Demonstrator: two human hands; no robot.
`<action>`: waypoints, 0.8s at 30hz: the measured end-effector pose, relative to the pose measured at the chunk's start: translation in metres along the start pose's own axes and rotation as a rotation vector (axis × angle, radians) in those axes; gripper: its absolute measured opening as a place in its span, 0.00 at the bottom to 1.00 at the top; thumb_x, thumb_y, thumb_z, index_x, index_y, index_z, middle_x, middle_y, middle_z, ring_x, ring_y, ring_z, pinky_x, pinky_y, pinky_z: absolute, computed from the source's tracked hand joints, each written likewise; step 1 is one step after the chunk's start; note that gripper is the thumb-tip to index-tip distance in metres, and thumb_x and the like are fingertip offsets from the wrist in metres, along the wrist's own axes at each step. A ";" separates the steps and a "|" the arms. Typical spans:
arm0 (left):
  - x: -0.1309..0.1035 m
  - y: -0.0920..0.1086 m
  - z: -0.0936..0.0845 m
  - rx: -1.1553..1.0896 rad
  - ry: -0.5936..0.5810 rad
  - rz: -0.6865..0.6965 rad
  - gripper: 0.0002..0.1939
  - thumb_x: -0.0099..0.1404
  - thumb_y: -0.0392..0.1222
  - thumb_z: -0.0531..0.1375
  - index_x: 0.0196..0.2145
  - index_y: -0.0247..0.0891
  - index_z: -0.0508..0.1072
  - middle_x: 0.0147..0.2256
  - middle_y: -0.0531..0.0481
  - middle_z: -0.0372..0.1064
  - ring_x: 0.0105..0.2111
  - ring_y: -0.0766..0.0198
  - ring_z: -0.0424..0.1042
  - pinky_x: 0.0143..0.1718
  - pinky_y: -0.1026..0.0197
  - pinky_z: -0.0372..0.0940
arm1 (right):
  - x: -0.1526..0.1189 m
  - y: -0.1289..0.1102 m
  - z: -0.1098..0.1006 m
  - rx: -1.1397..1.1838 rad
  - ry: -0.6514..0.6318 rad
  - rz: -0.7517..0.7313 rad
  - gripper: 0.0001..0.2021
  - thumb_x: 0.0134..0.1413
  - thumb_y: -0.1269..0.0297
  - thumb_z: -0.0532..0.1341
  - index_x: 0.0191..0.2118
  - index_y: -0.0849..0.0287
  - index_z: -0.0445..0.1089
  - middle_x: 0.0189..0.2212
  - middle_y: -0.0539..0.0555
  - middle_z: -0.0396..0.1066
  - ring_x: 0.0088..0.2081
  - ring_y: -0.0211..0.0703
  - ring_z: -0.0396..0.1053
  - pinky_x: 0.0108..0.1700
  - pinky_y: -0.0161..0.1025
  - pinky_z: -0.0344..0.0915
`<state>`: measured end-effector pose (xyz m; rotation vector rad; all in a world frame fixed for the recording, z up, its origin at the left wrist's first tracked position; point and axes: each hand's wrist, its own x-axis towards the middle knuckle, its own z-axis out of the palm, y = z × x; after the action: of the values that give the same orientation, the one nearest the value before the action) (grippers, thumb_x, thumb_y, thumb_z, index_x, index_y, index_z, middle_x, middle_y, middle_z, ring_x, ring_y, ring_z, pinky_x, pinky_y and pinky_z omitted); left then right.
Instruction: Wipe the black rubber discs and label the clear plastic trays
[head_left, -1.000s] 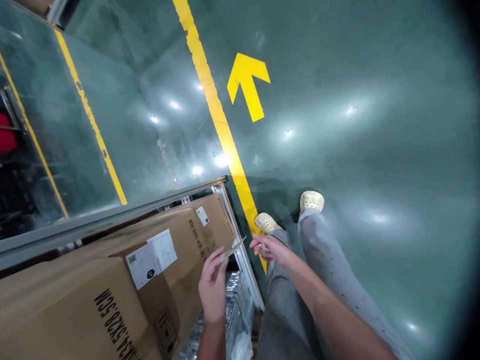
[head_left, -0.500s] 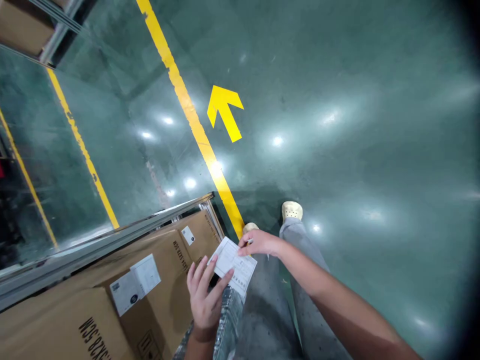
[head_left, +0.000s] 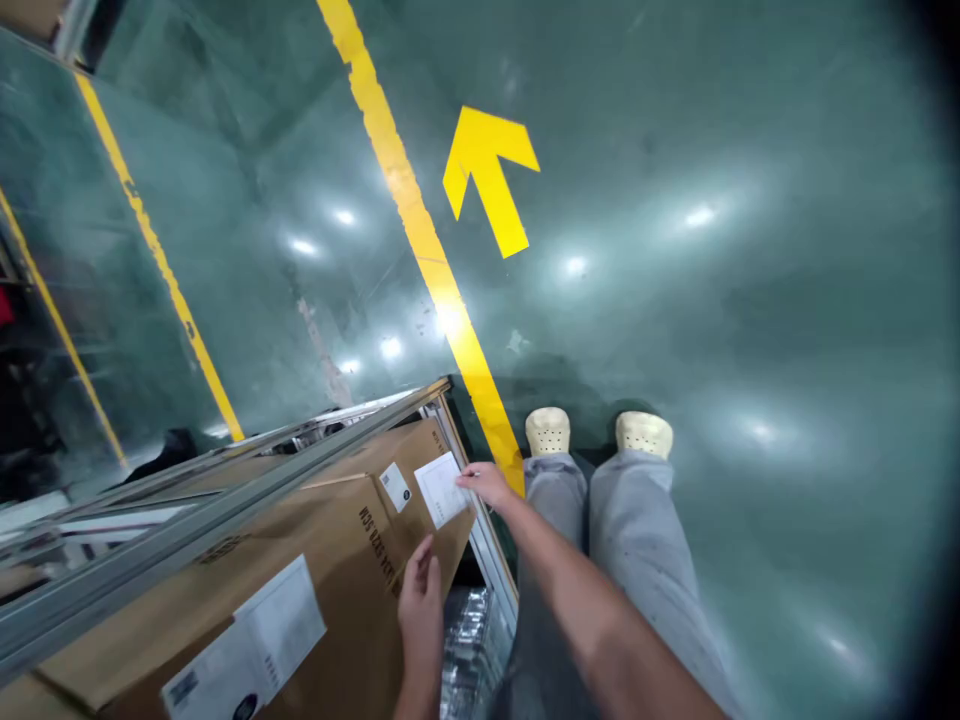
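My right hand (head_left: 486, 482) pinches the right edge of a white printed paper (head_left: 442, 488), which lies against the far end of a brown carton (head_left: 352, 560). Just left of that paper, a small white label (head_left: 395, 487) is stuck on the cardboard. Below the paper, my left hand (head_left: 421, 590) hovers over or rests near the carton with its fingers partly extended, holding nothing. Larger white labels (head_left: 281, 620) are on the carton's nearer part.
A metal rack rail (head_left: 247, 500) runs along the cartons, and a rack post (head_left: 491, 550) borders their right end. Clear-wrapped items (head_left: 469, 640) sit below. The green floor carries a yellow line (head_left: 420, 230) and a yellow arrow (head_left: 491, 175). My shoes (head_left: 547, 432) stand beside the rack.
The paper has moved from between my hands onto the carton's end. My left hand has come off it and dropped lower. The view has shifted, and both shoes now show fully.
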<state>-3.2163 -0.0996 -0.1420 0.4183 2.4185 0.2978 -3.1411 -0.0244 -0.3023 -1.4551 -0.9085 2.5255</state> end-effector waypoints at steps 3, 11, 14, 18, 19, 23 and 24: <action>0.031 -0.022 0.005 -0.051 0.061 -0.068 0.14 0.57 0.41 0.56 0.41 0.36 0.70 0.45 0.43 0.70 0.47 0.56 0.67 0.51 0.55 0.59 | 0.049 0.017 0.023 0.018 -0.055 -0.022 0.13 0.56 0.62 0.56 0.44 0.63 0.65 0.43 0.54 0.66 0.40 0.43 0.67 0.41 0.45 0.66; 0.067 -0.075 0.044 -0.212 0.110 -0.187 0.13 0.57 0.41 0.56 0.41 0.38 0.70 0.46 0.44 0.69 0.50 0.57 0.65 0.52 0.54 0.58 | 0.127 0.055 0.069 0.022 -0.154 -0.057 0.12 0.57 0.62 0.56 0.44 0.63 0.65 0.42 0.55 0.67 0.40 0.42 0.67 0.41 0.45 0.66; 0.071 -0.089 0.052 -0.268 0.111 -0.222 0.13 0.57 0.41 0.56 0.40 0.37 0.71 0.45 0.43 0.70 0.48 0.57 0.67 0.51 0.54 0.59 | 0.139 0.063 0.077 0.008 -0.166 -0.063 0.12 0.57 0.61 0.56 0.44 0.63 0.65 0.42 0.55 0.67 0.40 0.42 0.67 0.41 0.45 0.66; 0.074 -0.098 0.057 -0.318 0.065 -0.250 0.12 0.55 0.41 0.58 0.38 0.37 0.72 0.43 0.44 0.71 0.47 0.57 0.68 0.51 0.54 0.60 | 0.143 0.064 0.079 -0.011 -0.173 -0.083 0.12 0.57 0.61 0.56 0.44 0.63 0.65 0.42 0.54 0.67 0.40 0.43 0.67 0.41 0.45 0.66; 0.074 -0.100 0.057 -0.325 0.051 -0.254 0.12 0.55 0.41 0.59 0.38 0.37 0.73 0.43 0.44 0.71 0.47 0.57 0.68 0.51 0.54 0.59 | 0.143 0.063 0.078 -0.016 -0.173 -0.088 0.12 0.57 0.62 0.56 0.43 0.63 0.65 0.42 0.54 0.67 0.40 0.43 0.67 0.41 0.45 0.66; 0.070 -0.107 0.060 -0.337 0.014 -0.269 0.12 0.54 0.42 0.59 0.37 0.37 0.73 0.42 0.44 0.72 0.46 0.55 0.68 0.51 0.52 0.58 | 0.138 0.056 0.077 -0.027 -0.164 -0.103 0.12 0.56 0.62 0.56 0.43 0.63 0.66 0.41 0.54 0.67 0.40 0.43 0.67 0.41 0.45 0.66; 0.068 -0.109 0.060 -0.338 0.007 -0.270 0.12 0.54 0.42 0.59 0.37 0.36 0.73 0.41 0.43 0.72 0.46 0.55 0.68 0.51 0.51 0.58 | 0.137 0.054 0.077 -0.027 -0.161 -0.104 0.12 0.56 0.62 0.56 0.43 0.63 0.66 0.41 0.54 0.67 0.40 0.43 0.67 0.41 0.45 0.66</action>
<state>-3.2514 -0.1682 -0.2608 -0.0601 2.3356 0.5741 -3.2666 -0.0540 -0.4074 -1.1911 -1.0175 2.5911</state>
